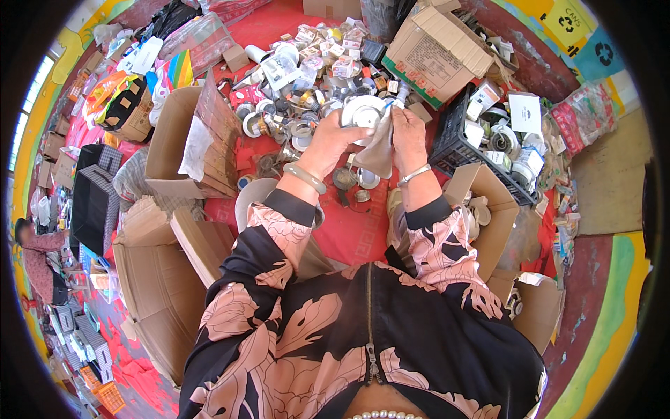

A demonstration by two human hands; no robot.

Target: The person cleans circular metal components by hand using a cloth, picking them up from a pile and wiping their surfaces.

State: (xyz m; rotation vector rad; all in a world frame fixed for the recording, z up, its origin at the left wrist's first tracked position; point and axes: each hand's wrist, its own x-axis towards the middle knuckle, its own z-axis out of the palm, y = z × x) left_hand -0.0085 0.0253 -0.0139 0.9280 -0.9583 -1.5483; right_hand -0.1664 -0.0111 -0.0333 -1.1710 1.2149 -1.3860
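My left hand [329, 142] grips a white round fitting [363, 112], which looks like a ceiling light, with the thumb over its near rim. My right hand [409, 137] pinches a greyish-beige cloth [377, 152] that hangs down beside the fitting and touches its right side. Just beyond both hands lies a heap of white and silver round fittings [301, 133]. Farther off, the heap turns into several small white boxes [342, 66]. Below the cloth, a few loose round parts [366, 179] rest on the red floor covering [366, 227]. The fingertips of my right hand are partly hidden.
A black plastic crate [447, 133] full of fittings and boxes stands to the right. Open cardboard boxes [157, 279] flank me on the left, and another box [499, 202] holds round parts at right. A person [43, 258] is at the far left.
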